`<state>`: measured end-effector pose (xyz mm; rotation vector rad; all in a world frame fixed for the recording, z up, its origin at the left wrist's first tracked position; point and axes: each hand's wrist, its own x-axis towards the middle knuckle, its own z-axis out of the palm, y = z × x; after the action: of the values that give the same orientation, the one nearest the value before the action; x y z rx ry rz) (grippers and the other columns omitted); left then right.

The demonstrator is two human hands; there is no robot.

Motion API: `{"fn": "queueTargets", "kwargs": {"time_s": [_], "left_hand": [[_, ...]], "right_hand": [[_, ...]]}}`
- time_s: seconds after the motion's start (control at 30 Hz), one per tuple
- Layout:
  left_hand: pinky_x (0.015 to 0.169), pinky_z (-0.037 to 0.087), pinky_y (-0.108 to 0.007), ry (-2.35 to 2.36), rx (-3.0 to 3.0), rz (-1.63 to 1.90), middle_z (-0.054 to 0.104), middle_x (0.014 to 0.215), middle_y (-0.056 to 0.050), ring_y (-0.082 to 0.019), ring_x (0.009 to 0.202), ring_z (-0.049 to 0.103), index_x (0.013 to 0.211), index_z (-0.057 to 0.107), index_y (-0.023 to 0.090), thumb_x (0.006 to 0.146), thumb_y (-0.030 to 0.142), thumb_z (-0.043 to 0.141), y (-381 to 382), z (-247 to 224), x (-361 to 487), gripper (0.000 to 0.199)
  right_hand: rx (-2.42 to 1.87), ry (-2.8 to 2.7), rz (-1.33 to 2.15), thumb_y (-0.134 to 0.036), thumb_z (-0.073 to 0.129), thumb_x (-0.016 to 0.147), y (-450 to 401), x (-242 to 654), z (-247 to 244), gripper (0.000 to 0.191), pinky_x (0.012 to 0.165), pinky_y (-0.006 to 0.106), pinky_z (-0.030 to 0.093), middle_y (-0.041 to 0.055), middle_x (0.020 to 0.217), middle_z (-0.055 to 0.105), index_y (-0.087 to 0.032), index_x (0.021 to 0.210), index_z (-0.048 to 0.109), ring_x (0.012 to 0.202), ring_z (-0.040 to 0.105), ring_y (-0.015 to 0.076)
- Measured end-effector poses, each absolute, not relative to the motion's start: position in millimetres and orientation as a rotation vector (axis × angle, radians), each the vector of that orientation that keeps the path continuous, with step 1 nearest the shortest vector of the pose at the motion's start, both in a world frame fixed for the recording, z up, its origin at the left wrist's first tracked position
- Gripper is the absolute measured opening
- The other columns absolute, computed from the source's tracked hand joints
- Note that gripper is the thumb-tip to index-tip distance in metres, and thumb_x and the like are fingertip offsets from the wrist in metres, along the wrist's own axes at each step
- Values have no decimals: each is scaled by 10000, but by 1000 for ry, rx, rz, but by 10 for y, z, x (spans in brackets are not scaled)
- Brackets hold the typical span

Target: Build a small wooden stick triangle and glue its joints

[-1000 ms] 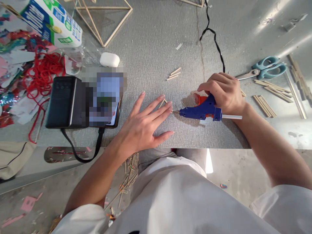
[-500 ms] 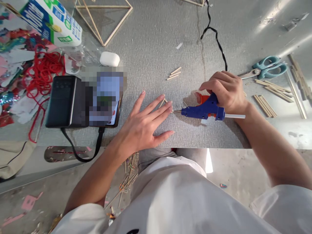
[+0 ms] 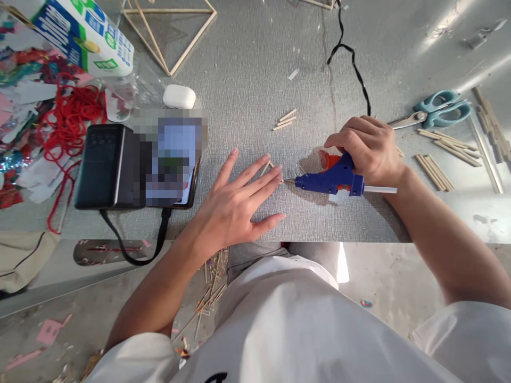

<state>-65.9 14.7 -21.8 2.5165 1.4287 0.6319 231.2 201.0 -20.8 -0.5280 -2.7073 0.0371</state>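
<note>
My right hand (image 3: pixel 365 146) is wrapped round a blue hot glue gun (image 3: pixel 321 181) with an orange trigger and a white glue stick poking out behind. Its metal nozzle points left and meets the corner of a few short wooden sticks (image 3: pixel 272 165). Over those sticks my left hand (image 3: pixel 241 205) lies flat with fingers spread, fingertips pressing on them; most of the sticks are hidden beneath. Just above lie several loose short sticks (image 3: pixel 285 121).
At left are a black power bank (image 3: pixel 99 167), a phone (image 3: pixel 191 186), a white earphone case (image 3: pixel 179 96), red yarn (image 3: pixel 72 117) and a carton (image 3: pixel 88 37). A stick frame (image 3: pixel 194 45) stands behind. Scissors (image 3: pixel 439 109) and cut sticks (image 3: pixel 434 173) lie at right, with a black cord (image 3: pixel 361 80) nearby.
The glue gun and my right hand have shifted very slightly to the left. My left hand has stayed in place on the sticks.
</note>
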Motion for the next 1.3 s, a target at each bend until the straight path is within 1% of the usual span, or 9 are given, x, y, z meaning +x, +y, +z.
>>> {"fn": "queueTargets", "kwargs": {"time_s": [0.17, 0.27, 0.57, 0.73, 0.93, 1.13, 1.3], "left_hand": [[1419, 206, -781, 1430, 2529, 614, 618, 1676, -104, -374, 1638, 505, 1716, 487, 260, 1118, 576, 581, 148, -215, -660, 683], [1429, 188, -770, 1434, 2514, 608, 615, 1681, -97, -370, 1642, 500, 1714, 493, 266, 1114, 583, 586, 149, -217, -661, 686], [1415, 210, -790, 1429, 2525, 605, 622, 1672, -110, -377, 1641, 501, 1687, 531, 250, 1119, 577, 576, 150, -213, -657, 657], [1411, 231, -789, 1443, 2550, 597, 627, 1668, -109, -371, 1638, 507, 1670, 547, 236, 1120, 585, 575, 148, -221, -659, 652], [1406, 236, -798, 1439, 2553, 599, 619, 1673, -111, -373, 1640, 503, 1675, 538, 239, 1124, 579, 569, 147, -219, -660, 649], [1408, 224, -798, 1434, 2536, 602, 614, 1677, -113, -380, 1639, 503, 1685, 527, 236, 1121, 565, 584, 148, -215, -660, 656], [1409, 220, -799, 1422, 2542, 627, 623, 1668, -120, -390, 1630, 512, 1681, 537, 224, 1115, 566, 595, 153, -218, -661, 663]], "right_hand": [[-281, -2584, -176, -272, 499, 1169, 2019, 2279, -193, 105, 755, 371, 428, 26, 894, 688, -240, 1225, 581, 851, 615, 199], [-197, -2520, -241, -231, 535, 1155, 2020, 2259, -171, 74, 714, 341, 401, 17, 873, 673, -222, 1216, 578, 814, 587, 176], [-242, -2546, -236, -252, 487, 1166, 2032, 2289, -190, 102, 728, 361, 398, 8, 869, 664, -255, 1227, 569, 819, 599, 190], [-269, -2507, -164, -309, 546, 1159, 2049, 2298, -194, 91, 749, 366, 395, 21, 866, 684, -241, 1211, 576, 818, 601, 201], [-249, -2532, -174, -293, 564, 1150, 2015, 2248, -185, 74, 722, 358, 386, 19, 865, 687, -235, 1196, 565, 818, 607, 192], [-196, -2502, -210, -246, 582, 1142, 1996, 2216, -149, 60, 703, 341, 404, 13, 841, 662, -215, 1192, 571, 793, 575, 177], [-222, -2532, -236, -252, 506, 1175, 1994, 2213, -157, 71, 697, 331, 410, -2, 873, 657, -229, 1215, 560, 818, 611, 173]]}}
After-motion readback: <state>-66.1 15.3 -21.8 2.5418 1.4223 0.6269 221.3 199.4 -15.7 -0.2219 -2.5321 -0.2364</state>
